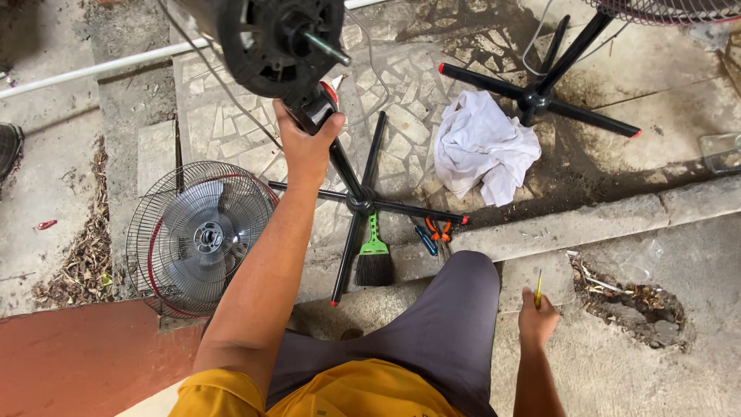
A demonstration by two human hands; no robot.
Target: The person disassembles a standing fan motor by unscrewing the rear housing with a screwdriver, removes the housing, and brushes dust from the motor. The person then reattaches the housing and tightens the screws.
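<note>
Below, two black cross-shaped fan stands point(363, 202) and one wire-caged fan head point(197, 238) sit on the paving, while the raised left hand point(306, 147) grips the black fan motor neck point(315, 108) and the lowered right hand point(536, 319) pinches a thin yellow-handled screwdriver point(539, 288).

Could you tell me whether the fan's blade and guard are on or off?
Off: the motor shows a bare shaft; the guard with blade lies on the ground.
</note>
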